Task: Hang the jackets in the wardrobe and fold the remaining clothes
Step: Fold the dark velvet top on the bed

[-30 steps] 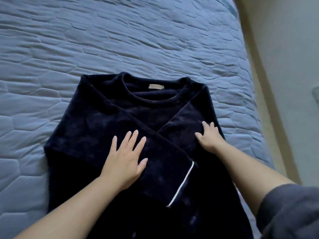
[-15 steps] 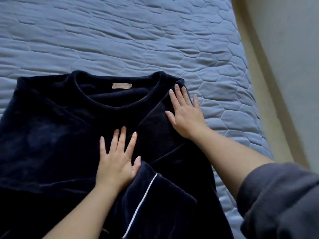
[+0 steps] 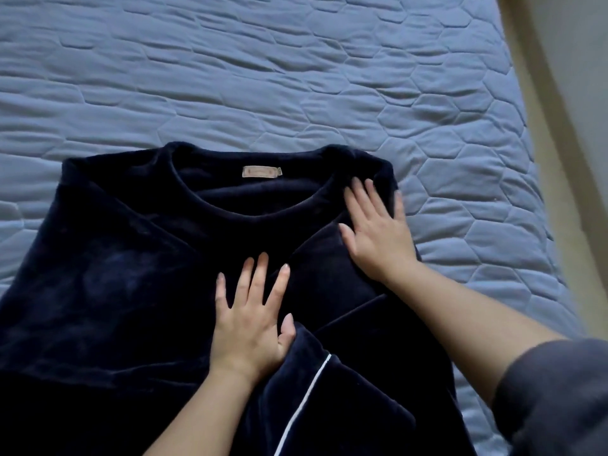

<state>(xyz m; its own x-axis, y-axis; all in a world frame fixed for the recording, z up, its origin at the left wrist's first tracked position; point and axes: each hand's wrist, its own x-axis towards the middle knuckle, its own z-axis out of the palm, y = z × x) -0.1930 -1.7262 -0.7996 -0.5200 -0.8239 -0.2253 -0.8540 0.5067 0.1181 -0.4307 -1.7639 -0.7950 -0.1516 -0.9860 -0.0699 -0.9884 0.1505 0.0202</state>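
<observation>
A dark navy velvet sweater (image 3: 108, 284) lies flat on the bed, collar away from me, with a tan label (image 3: 262, 171) inside the neck. Both sleeves are folded across the chest; a white-piped cuff (image 3: 316, 386) shows near the bottom. My left hand (image 3: 251, 320) presses flat on the middle of the chest, fingers spread. My right hand (image 3: 378, 232) lies flat on the right shoulder near the collar, fingers straight.
The sweater rests on a blue quilted bedspread (image 3: 263, 77) that stretches far beyond it. The bed's right edge meets a beige strip (image 3: 539, 110) and a pale wall. My grey sleeve (image 3: 559, 399) fills the lower right corner.
My right hand slid from the folded right sleeve up to the shoulder beside the collar. My left hand stays pressed flat on the chest. The view shifted over the sweater.
</observation>
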